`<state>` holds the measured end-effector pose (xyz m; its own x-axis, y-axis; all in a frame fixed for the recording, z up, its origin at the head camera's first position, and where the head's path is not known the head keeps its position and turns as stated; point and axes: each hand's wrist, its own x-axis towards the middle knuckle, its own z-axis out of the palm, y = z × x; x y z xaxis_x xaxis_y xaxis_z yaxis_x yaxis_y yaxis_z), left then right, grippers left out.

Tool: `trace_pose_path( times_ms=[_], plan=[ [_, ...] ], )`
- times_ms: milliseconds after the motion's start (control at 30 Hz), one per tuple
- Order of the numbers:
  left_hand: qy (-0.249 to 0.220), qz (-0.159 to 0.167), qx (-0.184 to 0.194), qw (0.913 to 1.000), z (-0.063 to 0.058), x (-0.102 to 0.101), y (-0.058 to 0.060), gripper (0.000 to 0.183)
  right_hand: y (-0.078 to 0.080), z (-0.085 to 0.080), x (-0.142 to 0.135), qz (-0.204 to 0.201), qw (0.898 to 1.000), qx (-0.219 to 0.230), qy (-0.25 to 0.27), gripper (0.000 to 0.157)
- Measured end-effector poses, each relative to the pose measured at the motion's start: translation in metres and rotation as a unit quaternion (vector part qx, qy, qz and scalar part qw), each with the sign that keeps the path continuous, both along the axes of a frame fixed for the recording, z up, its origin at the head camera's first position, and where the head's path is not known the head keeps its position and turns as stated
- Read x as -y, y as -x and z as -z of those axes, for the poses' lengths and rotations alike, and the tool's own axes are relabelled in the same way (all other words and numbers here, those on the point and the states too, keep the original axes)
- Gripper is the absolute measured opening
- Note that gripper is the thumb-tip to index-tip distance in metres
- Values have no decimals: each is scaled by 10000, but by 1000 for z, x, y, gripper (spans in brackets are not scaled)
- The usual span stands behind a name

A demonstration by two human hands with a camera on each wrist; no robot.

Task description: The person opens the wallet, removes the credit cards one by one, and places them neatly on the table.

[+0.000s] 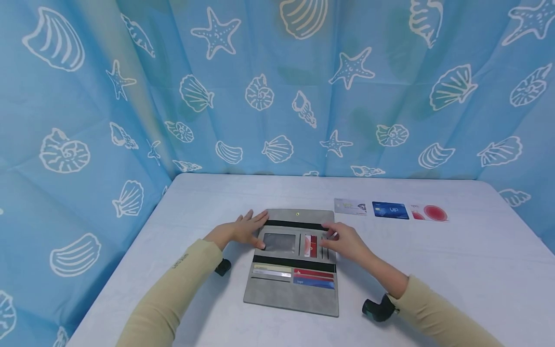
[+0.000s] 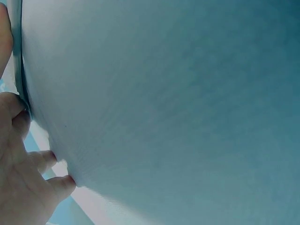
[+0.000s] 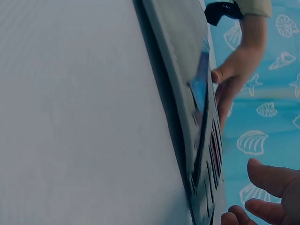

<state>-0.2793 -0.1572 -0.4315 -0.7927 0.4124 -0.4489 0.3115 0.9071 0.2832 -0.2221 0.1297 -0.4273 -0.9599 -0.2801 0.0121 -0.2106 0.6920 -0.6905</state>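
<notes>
A grey bifold wallet (image 1: pixel 295 299) lies unfolded on the table, with dark bands across it and a clear window in its middle panel. My left hand (image 1: pixel 243 230) rests at the wallet's left edge, fingers spread and thumb beside the window. Over the card slots on the right side, my right hand (image 1: pixel 347 239) hovers with thumb and fingers apart, nothing between them; the right wrist view shows the same loose fingers (image 3: pixel 267 178). A red-and-white card (image 1: pixel 310 246) sits in a middle slot. Lower slots hold a pale card (image 1: pixel 272 271) and red and blue cards (image 1: pixel 314 278).
Behind the wallet to the right, a silver card (image 1: pixel 350 206), a blue card (image 1: pixel 390 210) and a white card with red circles (image 1: pixel 429 212) lie in a row on the white table (image 1: pixel 477 270). A blue shell-patterned curtain (image 1: pixel 303 120) stands behind the table's far edge.
</notes>
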Motion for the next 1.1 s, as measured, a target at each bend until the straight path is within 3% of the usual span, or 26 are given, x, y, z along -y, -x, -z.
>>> trace_pose_path(
  times_ms=[500, 667, 867, 1100],
  plan=[
    [-12, 15, 49, 10000, -3, -1, -1, 95, 1, 12, 19, -512, 9963, 284, -628, 50],
    [28, 17, -3, 10000, -3, 0, -2, 95, 3, 11, 23, -457, 9955, 396, -735, 47],
    [-2, 22, 7, 10000, -6, -1, -4, 94, 6, 9, 26, -265, 9960, 739, -424, 41],
    [-22, 0, 37, 10000, -7, -2, -5, 94, 9, 5, 28, -133, 9962, 845, -152, 28]
  ],
)
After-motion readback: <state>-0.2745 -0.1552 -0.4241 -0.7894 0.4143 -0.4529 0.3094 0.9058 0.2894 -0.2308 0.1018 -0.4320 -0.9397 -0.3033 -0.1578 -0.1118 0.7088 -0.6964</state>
